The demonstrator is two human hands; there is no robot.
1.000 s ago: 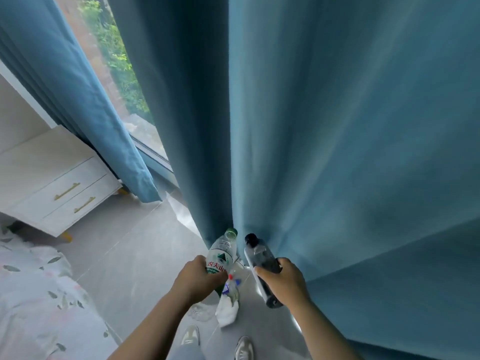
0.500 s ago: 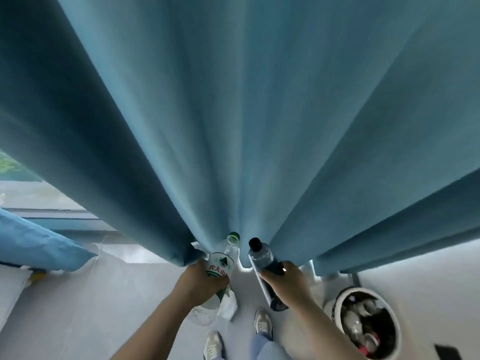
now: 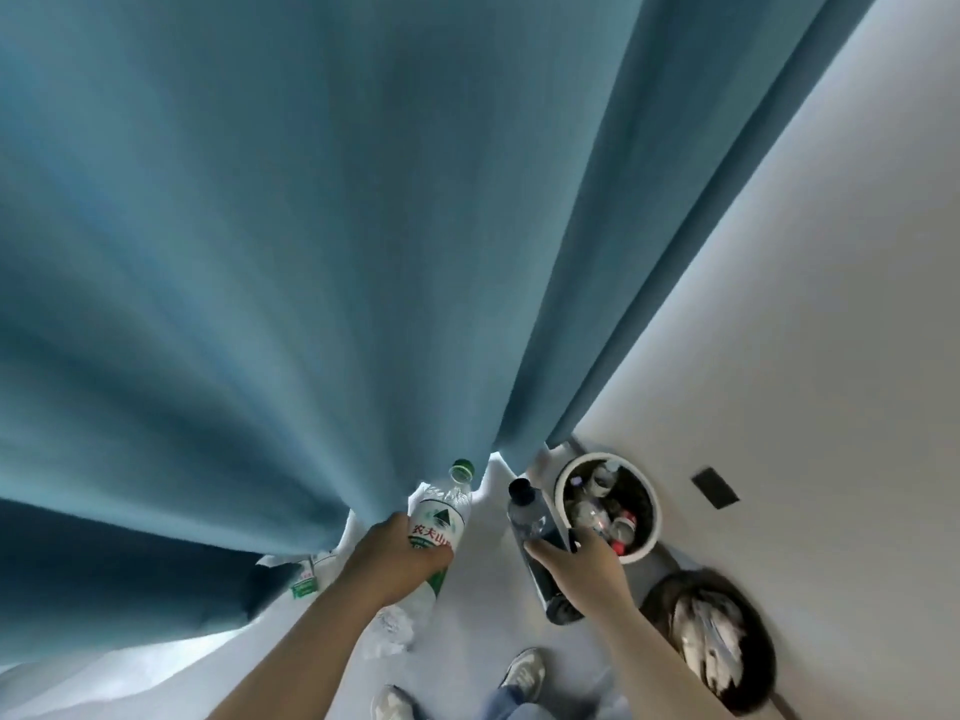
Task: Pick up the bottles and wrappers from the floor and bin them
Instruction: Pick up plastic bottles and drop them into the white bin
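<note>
Blue curtain (image 3: 311, 252) hanging to grey floor (image 3: 488, 615); white wall (image 3: 831, 356) beside, black socket (image 3: 715, 489) on it.

1. A room in a home, by its furnishings.
2. Floor-length blue curtains (image 3: 363, 252) hang in heavy folds to a pale, smooth floor (image 3: 478, 605).
3. A plain white wall (image 3: 805, 356) carries a small dark wall plate (image 3: 715, 488).
4. Two small household bins stand by the wall: a white round waste bin (image 3: 656, 522) holding bottles (image 3: 589, 514), and a dark bin (image 3: 655, 600) beside it.

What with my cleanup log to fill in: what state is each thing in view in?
Green-capped bottle: capped, gripped by left hand.
Black-capped bottle: capped, gripped by right hand.
White bin: open, bottles inside.
Curtain: drawn, hanging to floor.
Green wrapper: lying on floor by curtain.
</note>
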